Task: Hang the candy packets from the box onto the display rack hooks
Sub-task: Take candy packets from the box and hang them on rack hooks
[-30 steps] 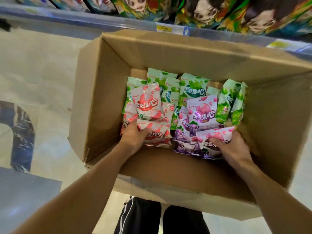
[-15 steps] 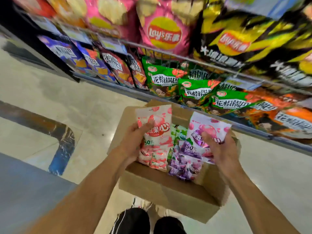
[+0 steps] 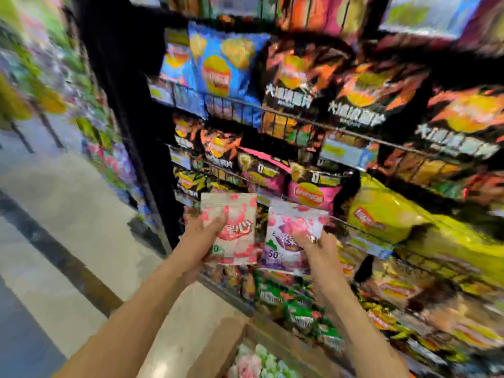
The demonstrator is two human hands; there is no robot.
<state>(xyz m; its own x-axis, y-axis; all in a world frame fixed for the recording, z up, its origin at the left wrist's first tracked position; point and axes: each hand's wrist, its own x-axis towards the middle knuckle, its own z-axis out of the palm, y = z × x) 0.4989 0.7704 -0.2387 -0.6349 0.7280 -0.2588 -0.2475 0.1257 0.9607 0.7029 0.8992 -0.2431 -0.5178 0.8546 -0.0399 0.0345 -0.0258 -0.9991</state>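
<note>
Red packet [image 3: 234, 230] and purple packet [image 3: 286, 241] upright, seemingly side by side.

One head-worn view looks forward and slightly down, close to stocked snack shelves [image 3: 341, 137], heavily blurred.

blurred wire shelves [image 3: 341, 129] stacked with snack bags: blue chip bag [image 3: 223, 64] up top, pink bag [image 3: 313, 195] mid-height, yellow bag [image 3: 387, 216] at right. pale tiled floor [image 3: 68, 203] at left, crossed by dark stripe [image 3: 62, 257].

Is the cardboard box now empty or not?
Not empty: the cardboard box at the bottom edge still shows green and pink packets inside.
</note>
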